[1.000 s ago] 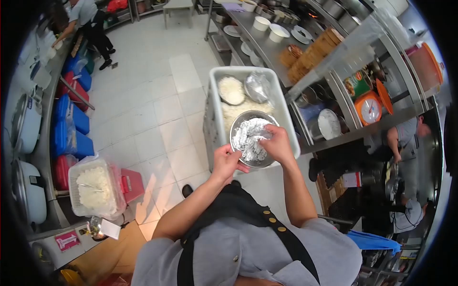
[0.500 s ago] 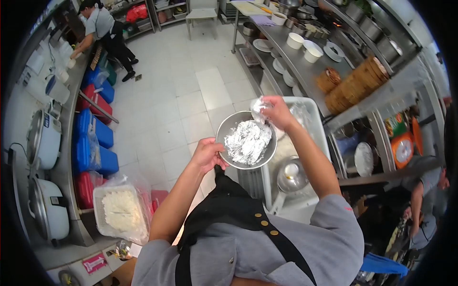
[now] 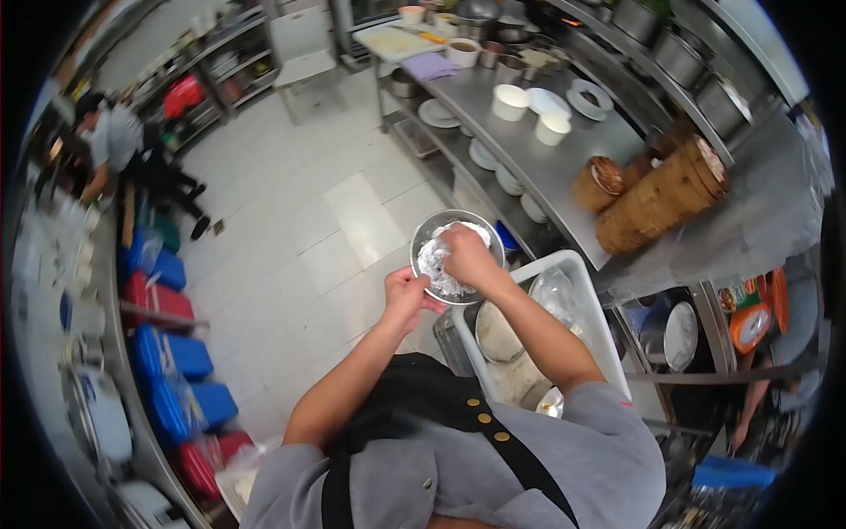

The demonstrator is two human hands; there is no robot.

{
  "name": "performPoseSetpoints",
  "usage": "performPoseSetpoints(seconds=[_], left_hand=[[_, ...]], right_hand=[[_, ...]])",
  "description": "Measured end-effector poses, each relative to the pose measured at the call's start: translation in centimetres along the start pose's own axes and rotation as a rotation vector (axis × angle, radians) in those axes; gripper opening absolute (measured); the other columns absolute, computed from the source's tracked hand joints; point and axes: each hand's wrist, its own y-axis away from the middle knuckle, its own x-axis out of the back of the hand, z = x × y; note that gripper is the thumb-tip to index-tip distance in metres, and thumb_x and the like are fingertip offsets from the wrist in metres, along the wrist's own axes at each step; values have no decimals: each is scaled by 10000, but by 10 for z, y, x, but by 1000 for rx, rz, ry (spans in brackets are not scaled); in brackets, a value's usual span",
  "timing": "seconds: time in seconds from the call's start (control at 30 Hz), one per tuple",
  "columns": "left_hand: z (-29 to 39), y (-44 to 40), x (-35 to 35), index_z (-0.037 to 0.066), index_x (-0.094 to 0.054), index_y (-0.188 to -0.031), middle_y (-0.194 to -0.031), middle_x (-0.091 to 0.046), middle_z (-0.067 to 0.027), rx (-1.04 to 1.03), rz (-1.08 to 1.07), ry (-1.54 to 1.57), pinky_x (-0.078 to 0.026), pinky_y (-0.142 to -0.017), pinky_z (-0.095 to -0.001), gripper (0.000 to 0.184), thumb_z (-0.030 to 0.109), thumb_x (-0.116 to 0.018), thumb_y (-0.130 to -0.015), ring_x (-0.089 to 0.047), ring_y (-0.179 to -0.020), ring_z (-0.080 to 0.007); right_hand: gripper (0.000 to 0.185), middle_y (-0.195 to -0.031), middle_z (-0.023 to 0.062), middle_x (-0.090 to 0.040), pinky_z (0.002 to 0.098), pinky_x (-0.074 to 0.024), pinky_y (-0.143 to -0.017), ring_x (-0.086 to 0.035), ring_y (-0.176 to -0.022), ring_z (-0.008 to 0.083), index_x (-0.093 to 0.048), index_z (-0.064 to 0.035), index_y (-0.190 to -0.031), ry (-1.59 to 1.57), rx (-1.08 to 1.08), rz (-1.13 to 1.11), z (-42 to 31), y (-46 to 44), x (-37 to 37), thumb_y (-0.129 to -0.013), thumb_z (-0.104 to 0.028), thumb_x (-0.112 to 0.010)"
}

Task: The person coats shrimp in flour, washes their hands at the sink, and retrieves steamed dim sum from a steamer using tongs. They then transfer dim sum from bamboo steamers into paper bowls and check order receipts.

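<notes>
The fingers of your right hand (image 3: 469, 256) point down into the loose white powdery mix (image 3: 432, 257); whether they pinch any of it or are spread, I cannot tell, since your own hand covers the tips. Your left hand (image 3: 407, 295) has its thumb over the near-left rim of the round, shiny steel bowl (image 3: 451, 215), its fingers curled underneath, pinching the edge.

The bowl is in front of you, over the pale tiled floor (image 3: 308, 212), beside the far-left corner of the white rectangular plastic bin (image 3: 573, 257). I cannot tell whether the two touch. In the bin are a crumpled clear plastic bag (image 3: 553, 295) and a round, pale-topped container (image 3: 499, 333). Farther right, the long steel table (image 3: 538, 172) carries a stack of brown bamboo steamers (image 3: 661, 198).

Your left grip sits at one side, so a hard push from the right could tip the bowl and spill powder onto the tiles. Brisk stirring could throw mix over the rim, and a powdery thumb might slip.
</notes>
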Motion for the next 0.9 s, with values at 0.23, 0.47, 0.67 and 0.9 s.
performPoseSetpoints(seconds=[0.23,0.47,0.67,0.9], left_hand=[[48,-125,14,-86,-550,-865,-705,-621,-201,155,-268,-18,-521,-406,-361,132,-26,-496,-760,-627,-521,-287],[112,-242,-3,-94,-536,-822,-705,-608,-203,274,-514,-96,-515,-383,-361,106,-18,-477,-777,-617,-498,-281],[142,-312,-56,-90,-542,-837,-713,-609,-196,381,-692,-203,-521,-384,-354,115,-18,-477,-776,-616,-493,-276],[135,-367,-150,-99,-509,-904,-773,-608,-214,478,-794,-226,-539,-450,-383,161,-10,-495,-770,-630,-570,-316]], right_hand=[[357,-861,186,-598,369,-464,-743,-578,-845,346,-642,-6,-902,26,-219,344,33,-78,51,-574,100,-547],[329,-923,223,-614,403,-460,-823,-573,-906,390,-649,-1,-920,47,-401,210,71,-156,44,-609,23,-548],[324,-1178,185,-514,438,-387,-962,-493,-1085,384,-622,-42,-1034,367,-617,28,93,-166,53,-718,-99,-580],[393,-996,153,-610,338,-453,-857,-583,-974,315,-604,-18,-1066,218,-712,855,122,-121,124,-686,61,-542]])
